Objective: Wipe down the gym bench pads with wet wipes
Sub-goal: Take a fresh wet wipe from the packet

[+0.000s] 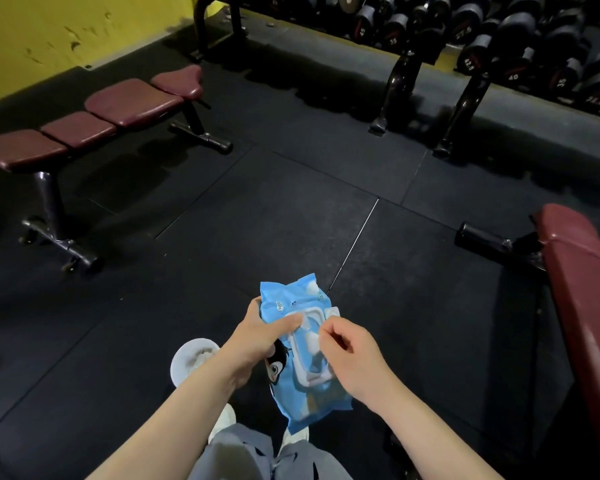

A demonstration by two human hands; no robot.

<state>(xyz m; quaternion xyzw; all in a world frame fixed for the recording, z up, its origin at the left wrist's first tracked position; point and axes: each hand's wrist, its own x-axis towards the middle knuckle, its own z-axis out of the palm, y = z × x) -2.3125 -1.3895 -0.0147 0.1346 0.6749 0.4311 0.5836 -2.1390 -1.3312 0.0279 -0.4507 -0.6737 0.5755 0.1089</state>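
Black rubber floor tiles [274, 209] under a yellow wall [66, 32]; two maroon benches [94, 123], left and right; one blue wipes pack [300, 344] centre, gripped by left hand [257, 341], right hand [347, 348] pinching, perhaps, a wipe.

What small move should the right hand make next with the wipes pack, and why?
Probably pull one wipe up out of the opening. The left hand grips the blue wipes pack, its lid is flipped open, and the right hand already pinches at the opening. No wipe is free yet, and both maroon benches are untouched.
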